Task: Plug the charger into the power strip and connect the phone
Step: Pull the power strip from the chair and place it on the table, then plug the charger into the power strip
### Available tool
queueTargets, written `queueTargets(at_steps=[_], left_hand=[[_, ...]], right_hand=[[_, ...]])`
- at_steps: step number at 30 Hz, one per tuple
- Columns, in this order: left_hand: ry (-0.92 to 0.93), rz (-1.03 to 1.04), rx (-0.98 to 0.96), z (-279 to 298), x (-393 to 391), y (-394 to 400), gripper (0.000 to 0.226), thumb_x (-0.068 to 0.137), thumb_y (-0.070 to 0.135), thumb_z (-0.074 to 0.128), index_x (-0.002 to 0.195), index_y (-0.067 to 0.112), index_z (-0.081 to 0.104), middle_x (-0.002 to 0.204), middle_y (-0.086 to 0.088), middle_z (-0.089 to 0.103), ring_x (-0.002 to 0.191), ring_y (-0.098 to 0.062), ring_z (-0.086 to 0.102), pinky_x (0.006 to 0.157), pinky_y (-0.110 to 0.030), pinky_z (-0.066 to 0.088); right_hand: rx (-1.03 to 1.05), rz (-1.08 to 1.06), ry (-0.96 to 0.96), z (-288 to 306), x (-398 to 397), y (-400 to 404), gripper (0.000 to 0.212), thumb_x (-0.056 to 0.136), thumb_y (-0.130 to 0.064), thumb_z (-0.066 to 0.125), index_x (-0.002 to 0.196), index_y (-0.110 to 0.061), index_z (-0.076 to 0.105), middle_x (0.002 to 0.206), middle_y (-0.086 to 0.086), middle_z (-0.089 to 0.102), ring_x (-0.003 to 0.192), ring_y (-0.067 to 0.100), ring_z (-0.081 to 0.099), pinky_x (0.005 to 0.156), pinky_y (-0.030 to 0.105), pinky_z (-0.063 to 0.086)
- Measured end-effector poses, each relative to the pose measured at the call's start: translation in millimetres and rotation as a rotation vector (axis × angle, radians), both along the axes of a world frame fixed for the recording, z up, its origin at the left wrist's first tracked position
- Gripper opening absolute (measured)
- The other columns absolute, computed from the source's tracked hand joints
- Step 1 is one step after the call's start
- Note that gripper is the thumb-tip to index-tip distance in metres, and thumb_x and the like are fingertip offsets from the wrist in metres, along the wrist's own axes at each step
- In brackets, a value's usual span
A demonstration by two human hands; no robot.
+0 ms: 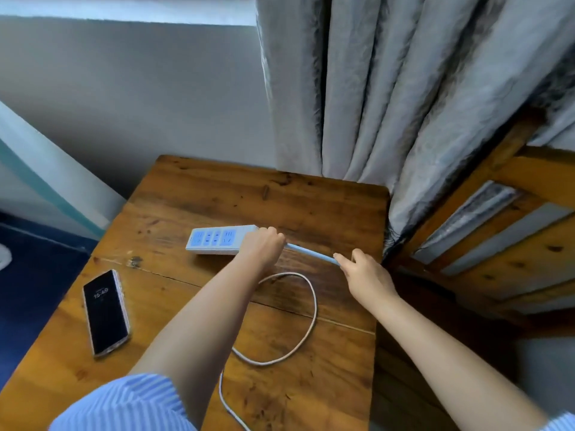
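Observation:
A white power strip [214, 240] with blue sockets lies near the middle of the wooden table [199, 197]. My left hand [264, 244] grips its right end. The strip's thick pale cord [311, 252] runs right from there, and my right hand [364, 272] pinches it near the table's right edge. A black phone [105, 312] lies screen up at the left, its display showing the time. A thin white charging cable [311, 318] loops on the table between my forearms and trails off the front edge. No charger plug is visible.
Grey curtains [373, 104] hang behind the table and touch its far right corner. A wooden bed frame [497, 231] stands close on the right. A white wall rises behind, and dark blue floor [37, 275] lies to the left.

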State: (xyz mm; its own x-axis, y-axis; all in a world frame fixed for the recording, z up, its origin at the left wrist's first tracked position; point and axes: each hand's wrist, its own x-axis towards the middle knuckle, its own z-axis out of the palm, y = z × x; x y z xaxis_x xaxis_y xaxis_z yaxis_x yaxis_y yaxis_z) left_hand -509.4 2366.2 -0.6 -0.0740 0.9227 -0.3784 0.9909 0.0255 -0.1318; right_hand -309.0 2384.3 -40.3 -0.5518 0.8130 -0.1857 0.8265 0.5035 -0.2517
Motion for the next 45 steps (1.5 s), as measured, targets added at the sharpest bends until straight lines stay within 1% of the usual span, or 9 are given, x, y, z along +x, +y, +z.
queueTargets(at_steps=[6, 11, 15, 21, 27, 31, 34, 37, 45], left_hand=[[-0.165, 0.115, -0.108, -51, 11, -5, 0.045, 0.086, 0.000, 0.050, 0.128, 0.006, 0.038, 0.132, -0.015, 0.043, 0.119, -0.031, 0.044, 0.095, -0.041, 0.044], [-0.251, 0.035, 0.011, -62, 0, -30, 0.042, 0.085, 0.003, 0.049, 0.126, 0.005, 0.041, 0.134, -0.016, 0.041, 0.119, -0.032, 0.042, 0.095, -0.041, 0.043], [-0.310, 0.106, 0.117, -60, -15, -78, 0.040, 0.085, 0.009, 0.049, 0.124, 0.004, 0.046, 0.142, -0.020, 0.038, 0.126, -0.033, 0.038, 0.098, -0.042, 0.040], [-0.338, 0.409, 0.168, -55, -51, -179, 0.040, 0.084, 0.008, 0.049, 0.124, 0.002, 0.049, 0.141, -0.019, 0.040, 0.128, -0.030, 0.039, 0.100, -0.041, 0.039], [-0.314, 0.809, 0.226, -62, -76, -282, 0.046, 0.088, 0.023, 0.052, 0.129, 0.006, 0.043, 0.134, -0.014, 0.045, 0.122, -0.028, 0.042, 0.098, -0.039, 0.041], [-0.402, 1.039, 0.067, -72, -86, -315, 0.066, 0.082, 0.045, 0.058, 0.131, 0.007, 0.035, 0.133, -0.013, 0.046, 0.120, -0.029, 0.045, 0.094, -0.039, 0.043], [-0.495, 1.047, 0.012, -77, -93, -321, 0.060, 0.079, 0.052, 0.058, 0.120, 0.009, 0.046, 0.121, -0.010, 0.056, 0.109, -0.027, 0.053, 0.082, -0.038, 0.049], [-0.551, 1.049, -0.008, -78, -97, -318, 0.062, 0.075, 0.056, 0.060, 0.117, 0.011, 0.048, 0.117, -0.009, 0.057, 0.106, -0.027, 0.055, 0.079, -0.037, 0.051], [-0.608, 0.963, 0.095, -80, -113, -327, 0.050, 0.074, 0.031, 0.067, 0.116, 0.008, 0.051, 0.116, -0.015, 0.056, 0.105, -0.030, 0.053, 0.080, -0.036, 0.045]], right_hand=[[-0.014, -0.036, -0.154, -35, 3, 11, 0.046, 0.093, 0.000, 0.033, 0.135, -0.019, 0.032, 0.125, 0.017, 0.045, 0.112, 0.035, 0.044, 0.090, 0.041, 0.043], [0.036, -0.117, -0.150, -50, 0, 4, 0.043, 0.092, -0.003, 0.034, 0.132, -0.019, 0.038, 0.124, 0.017, 0.049, 0.114, 0.037, 0.041, 0.098, 0.047, 0.035], [0.038, -0.178, -0.025, -45, -15, -26, 0.045, 0.090, -0.002, 0.041, 0.133, -0.013, 0.036, 0.141, 0.017, 0.038, 0.134, 0.033, 0.027, 0.111, 0.055, 0.018], [0.056, 0.086, 0.252, -25, -50, -120, 0.039, 0.058, 0.014, 0.070, 0.094, 0.002, 0.066, 0.108, 0.030, 0.064, 0.109, 0.047, 0.055, 0.090, 0.068, 0.037], [-0.023, 0.204, 0.303, -25, -68, -195, 0.029, 0.052, 0.012, 0.076, 0.077, 0.001, 0.068, 0.082, 0.021, 0.070, 0.083, 0.039, 0.068, 0.075, 0.054, 0.053], [-0.145, 0.197, 0.192, -31, -83, -233, 0.020, 0.061, 0.006, 0.075, 0.079, 0.001, 0.068, 0.084, 0.021, 0.070, 0.083, 0.039, 0.066, 0.073, 0.049, 0.053], [-0.157, 0.179, 0.083, -34, -93, -251, 0.013, 0.065, 0.006, 0.072, 0.077, 0.002, 0.069, 0.089, 0.023, 0.069, 0.089, 0.040, 0.064, 0.078, 0.051, 0.051], [-0.166, 0.143, 0.014, -35, -98, -255, 0.015, 0.075, 0.003, 0.063, 0.090, 0.001, 0.067, 0.104, 0.022, 0.065, 0.104, 0.038, 0.057, 0.091, 0.050, 0.046], [-0.153, 0.087, -0.144, -33, -121, -260, 0.024, 0.084, -0.003, 0.051, 0.107, -0.001, 0.057, 0.124, 0.017, 0.051, 0.117, 0.031, 0.042, 0.099, 0.039, 0.041]])
